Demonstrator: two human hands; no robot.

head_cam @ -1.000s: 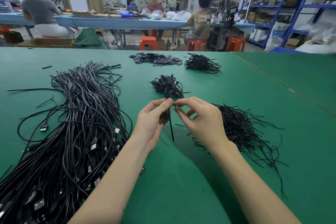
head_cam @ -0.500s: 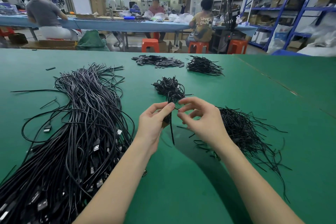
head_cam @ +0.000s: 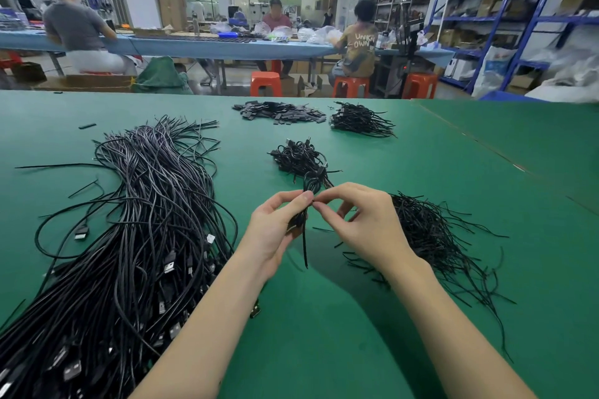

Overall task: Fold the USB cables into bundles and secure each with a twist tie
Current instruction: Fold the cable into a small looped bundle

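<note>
Step in hand: the person is twisting a tie around a folded cable held up between both hands; this looks like the closing of one bundle.
Doing it well: the left hand should be keeping the folds squeezed flat while the right is turning the tie ends, so the loops are not springing apart; a few snug turns close against the cable are likely enough, since overtwisting a thin tie could snap it.
Left hand [head_cam: 275,223]: its fingers and thumb are curling around the folded cable [head_cam: 311,184], gripping it at the waist.
Right hand [head_cam: 366,223]: its thumb and forefinger are pinching the twist tie [head_cam: 305,246] right at the cable, touching the left thumb tip; the other fingers are curling loosely.
Tie tail: one end is hanging straight down toward 6 o'clock, below the left hand.
Cable: its loop is sticking up at 12 o'clock from the pinch, above the green table [head_cam: 324,334].
Finished bundles [head_cam: 299,157]: lying just beyond the hands at 12 o'clock.
Loose cables [head_cam: 129,236]: a big heap is spreading at 9 o'clock of the left hand.
Spare ties [head_cam: 434,236]: piled at 3 o'clock, partly behind the right hand.
</note>
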